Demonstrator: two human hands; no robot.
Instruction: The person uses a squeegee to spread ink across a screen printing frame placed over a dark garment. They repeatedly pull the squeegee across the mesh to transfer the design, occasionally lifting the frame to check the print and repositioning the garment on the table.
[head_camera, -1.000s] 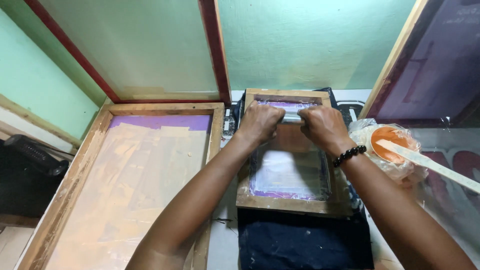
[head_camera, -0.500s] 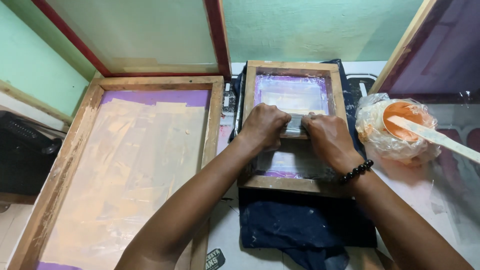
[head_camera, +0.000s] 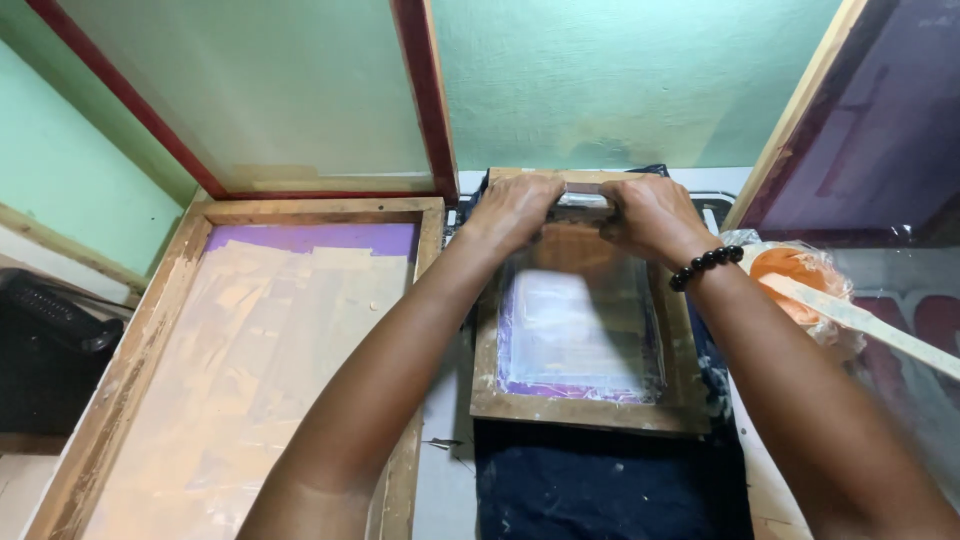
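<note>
Your left hand (head_camera: 515, 208) and right hand (head_camera: 645, 212) are both clamped round the squeegee (head_camera: 584, 205), which lies across the far end of the small wooden screen frame (head_camera: 585, 408), its blade down on the mesh. Judge the squeegee as light and stiff, with a handle that may be slick if ink has reached it; the two-handed hold near its ends, where you have it, looks the sound place to grip. The mesh inside the frame is thin and taut and would likely tear under a sharp edge, so an even pressure seems wise. Under the frame lies a dark cloth (head_camera: 600, 490), soft and apt to shift. To the right of the frame sits an orange tub (head_camera: 790, 275) wrapped in clear plastic, with a pale flat stick (head_camera: 870, 325) resting in it; its contents are hidden. To the left of the frame lies a larger wooden screen (head_camera: 250, 350).
</note>
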